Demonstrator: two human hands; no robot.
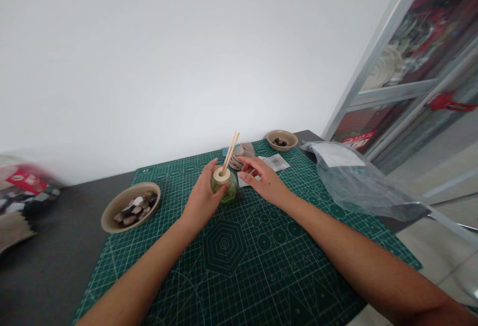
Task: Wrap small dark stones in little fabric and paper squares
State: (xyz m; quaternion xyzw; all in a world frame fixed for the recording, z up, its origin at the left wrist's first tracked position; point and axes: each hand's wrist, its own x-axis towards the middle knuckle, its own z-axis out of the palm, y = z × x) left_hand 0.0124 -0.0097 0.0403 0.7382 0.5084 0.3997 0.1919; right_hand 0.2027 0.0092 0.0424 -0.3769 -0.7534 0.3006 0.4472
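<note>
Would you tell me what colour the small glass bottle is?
Green, the small round glass bottle, seen in the head view.

A dark table (67, 246) carries a green cutting mat (239, 266) and a clear plastic bag (354, 181).

A small round bottle (224, 190) of green glass stands upright on the green cutting mat (239, 266), near its middle. It has a pale, light-wood cap. Two thin wooden sticks (230, 153) rise from the cap's hole and lean to the right. The left hand (203, 197) wraps around the bottle.
</note>
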